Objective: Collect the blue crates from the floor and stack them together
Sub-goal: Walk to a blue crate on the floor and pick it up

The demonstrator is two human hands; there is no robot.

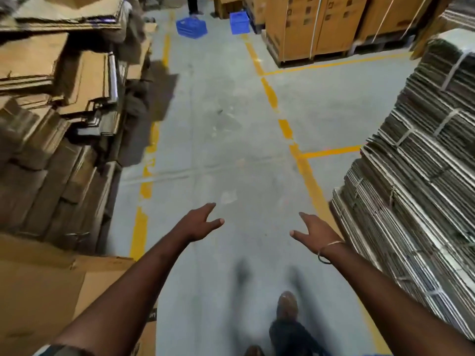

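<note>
Two blue crates stand on the grey floor far ahead at the end of the aisle: one blue crate (191,27) on the left, turned at an angle, and a second blue crate (240,22) to its right beside the tall boxes. My left hand (203,220) and my right hand (314,231) are stretched forward over the floor, fingers straight and spread, holding nothing. Both hands are far from the crates. A thin bangle circles my right wrist.
Flattened cardboard stacks (56,98) line the left side, and bundled cardboard sheets (416,176) rise on the right. Tall brown boxes on pallets (316,27) stand at the back right. Yellow floor lines (290,140) border the aisle. A person's legs (193,6) stand behind the left crate. My shoe (288,305) is below.
</note>
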